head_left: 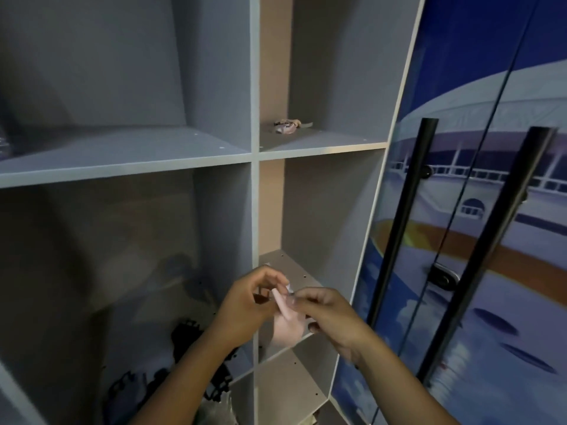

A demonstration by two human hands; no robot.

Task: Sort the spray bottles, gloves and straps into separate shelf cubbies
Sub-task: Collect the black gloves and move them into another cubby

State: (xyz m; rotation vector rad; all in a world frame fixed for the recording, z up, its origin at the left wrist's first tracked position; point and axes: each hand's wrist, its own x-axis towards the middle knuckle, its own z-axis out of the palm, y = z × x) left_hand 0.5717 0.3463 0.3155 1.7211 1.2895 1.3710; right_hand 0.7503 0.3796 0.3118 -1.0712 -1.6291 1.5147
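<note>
Right now both hands are meeting in front of the narrow right-hand column of the shelf unit (254,87), level with its lower cubby. The left hand (245,305) is curling its fingers and thumb toward each other, and the right hand (328,314) is doing the same from the other side — between them they are pinching a pale pink glove (283,314). Its upper end is sitting right at the fingertips of both hands, while the rest is hanging down below them, over the front edge of the cubby's shelf board. The glove is blurred, so its exact shape is hard to make out, and the right hand is covering its right edge.

Up in the cubby above, in the same column, a small crumpled glove (288,126) is lying on the shelf board toward the back — pinkish and patterned, too small to read further.

Down in the wide lower-left cubby, a tangle of black straps (184,335) is lying in shadow, partly hidden behind the left forearm. At the far left edge of the upper-left cubby something clear is being cut off by the frame, and I cannot tell what it is.

To the right, a cabinet door (491,240) with a blue printed picture and long black handles (402,225) is standing beside the shelves.
</note>
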